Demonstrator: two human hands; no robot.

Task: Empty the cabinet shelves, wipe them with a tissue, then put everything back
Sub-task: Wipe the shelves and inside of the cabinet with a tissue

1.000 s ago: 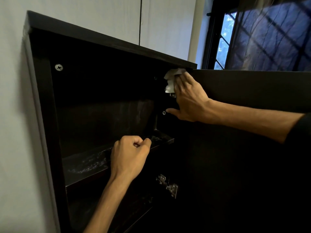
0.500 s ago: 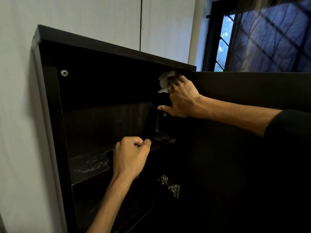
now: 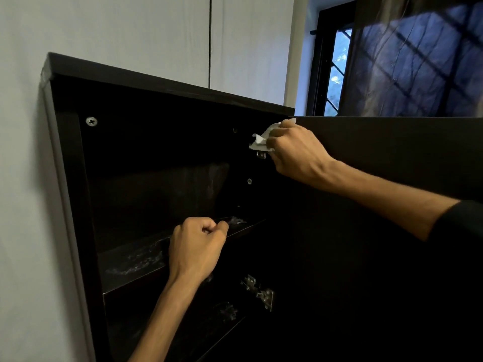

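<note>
Cabinet [image 3: 167, 84] upright, right hand [image 3: 295, 150] gripping tissue [image 3: 260, 141]

Dim, bluish daylight enters from the window [image 3: 337, 74] at upper right and washes the white wall [image 3: 130, 30] evenly. The dark cabinet [image 3: 156, 142] interior swallows most detail; only pale dust smears on the upper shelf [image 3: 136, 259] and the metal hinge [image 3: 258, 291] catch light. Wide-angle distortion bends the cabinet's edges. The curtain [image 3: 418, 61] is soft and slightly blurred.
</note>
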